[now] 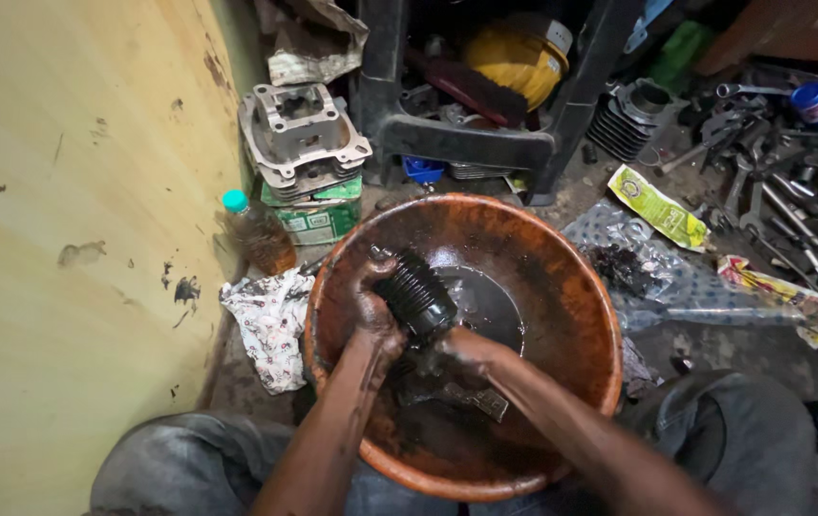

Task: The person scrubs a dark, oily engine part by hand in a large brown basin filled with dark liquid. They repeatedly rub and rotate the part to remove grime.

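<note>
A round orange-brown basin [581, 315] with dark oily liquid at its bottom sits between my knees. My left hand [371, 311] grips a black ribbed rubber boot [415, 294] over the liquid. My right hand [452, 352], smeared with oil and blurred, is closed at the boot's lower end. Beneath both hands, a grey metal part [471, 397] lies in the basin.
A yellow wall [74, 239] runs along the left. A stained cloth [270, 320], a small bottle [256, 234] and an engine cylinder block [302, 139] on a green box lie beside the basin. Spanners and tools [791, 201], plastic wrappers [657, 205] and a black stool [485, 143] fill the back and right.
</note>
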